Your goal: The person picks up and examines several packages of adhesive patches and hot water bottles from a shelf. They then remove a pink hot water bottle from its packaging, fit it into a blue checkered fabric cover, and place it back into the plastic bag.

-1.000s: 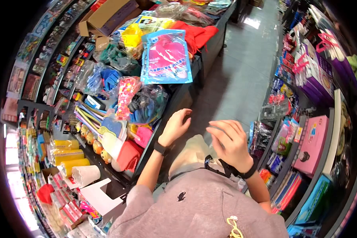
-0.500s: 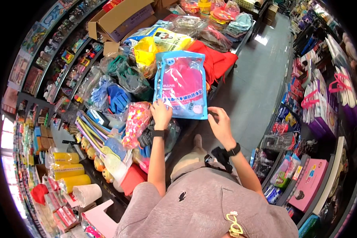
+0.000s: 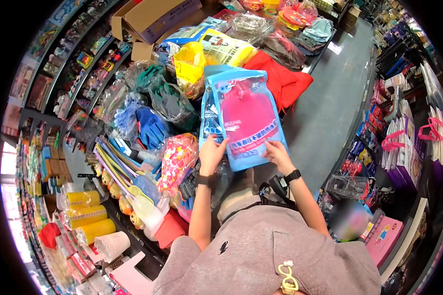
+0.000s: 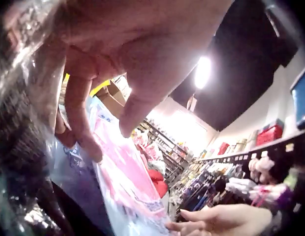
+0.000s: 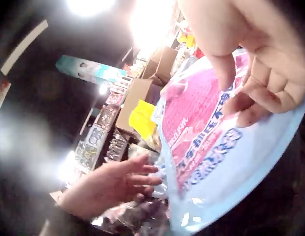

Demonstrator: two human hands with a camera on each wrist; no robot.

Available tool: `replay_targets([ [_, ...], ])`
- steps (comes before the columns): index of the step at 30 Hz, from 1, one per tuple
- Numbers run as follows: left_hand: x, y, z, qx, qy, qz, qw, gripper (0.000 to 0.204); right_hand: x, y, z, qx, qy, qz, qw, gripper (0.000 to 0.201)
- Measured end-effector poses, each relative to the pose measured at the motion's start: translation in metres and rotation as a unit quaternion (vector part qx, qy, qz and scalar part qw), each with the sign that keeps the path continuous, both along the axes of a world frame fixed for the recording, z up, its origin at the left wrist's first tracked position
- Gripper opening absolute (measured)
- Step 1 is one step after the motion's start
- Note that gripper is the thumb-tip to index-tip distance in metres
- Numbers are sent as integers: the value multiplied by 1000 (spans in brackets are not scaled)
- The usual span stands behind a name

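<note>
A blue-edged clear bag with a pink hot-water bottle [image 3: 246, 113] lies tilted before me. My right hand [image 3: 279, 158] pinches its lower right part; in the right wrist view the curled fingers [image 5: 256, 105] press on its printed front. A similar blue pack [image 3: 210, 115] shows behind it on the left. My left hand [image 3: 211, 156] is at the bags' lower left edge, its thumb toward the front bag. In the left wrist view its fingertips hang at the bag's edge, apart from each other. A pink patterned bag [image 3: 178, 160] lies close beside that hand.
Bagged gloves [image 3: 150, 128], a yellow bag [image 3: 189, 69] and red cloth [image 3: 280, 81] cover the display around the bag. A cardboard box [image 3: 155, 22] stands behind. Along the right runs a grey aisle floor [image 3: 337, 78], bordered by shelves with purple boxes [image 3: 403, 157].
Both hands have come from in front of the body to the bag. The front bag has shifted right and tilted, showing more of the pack behind. The right hand now pinches it.
</note>
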State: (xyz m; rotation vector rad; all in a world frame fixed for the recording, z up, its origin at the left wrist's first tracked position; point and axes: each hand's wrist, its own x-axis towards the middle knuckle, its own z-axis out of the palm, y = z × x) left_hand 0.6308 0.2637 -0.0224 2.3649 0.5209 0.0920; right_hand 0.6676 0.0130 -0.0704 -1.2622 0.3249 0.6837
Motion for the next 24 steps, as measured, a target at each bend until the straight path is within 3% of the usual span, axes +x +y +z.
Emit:
replay_targets([
  [3, 8, -19, -12, 142, 63, -31, 987, 58, -1, -1, -22, -108, -59, 16, 992, 49],
  [7, 45, -34, -17, 94, 68, 37, 993, 72, -11, -2, -39, -135, -147, 42, 979, 57],
  [9, 71, -40, -13, 61, 13, 102, 993, 74, -7, -3, -50, -156, -186, 70, 968, 60],
  [11, 102, -32, -46, 94, -130, 219, 962, 72, -1, -8, -56, -151, -192, 89, 966, 59],
  [12, 116, -21, -64, -78, -202, 208, 954, 67, -1, -11, -56, -148, -183, 85, 968, 54],
  [13, 124, -12, -75, -248, -266, 189, 912, 63, -2, -18, -56, -132, -173, 85, 972, 51],
  [14, 121, -16, -62, -379, -248, 161, 877, 39, -4, -24, -54, -115, -162, 84, 976, 49],
  [15, 119, -14, -55, -343, -155, 172, 910, 36, -7, -29, -42, -98, -150, 84, 980, 46],
  [17, 103, -39, -27, -342, -116, 128, 924, 33, -20, -55, -21, -48, -35, 75, 995, 43],
  [18, 90, -62, -15, -332, -139, 107, 927, 28, -29, -72, -14, -13, -26, 61, 998, 43],
  [19, 77, -85, 0, -356, -172, 19, 918, 18, -33, -88, -4, 21, -23, 46, 998, 44],
  [21, 53, -130, 8, -232, -217, -151, 936, 7, -43, -110, 29, -14, -84, 15, 996, 46],
  [22, 40, -154, 24, -116, -293, -245, 917, 12, -48, -123, 31, 1, -137, 5, 991, 52],
  [24, 14, -200, 28, -197, -219, -249, 923, 19, -56, -128, 67, 41, -242, -78, 966, 56],
])
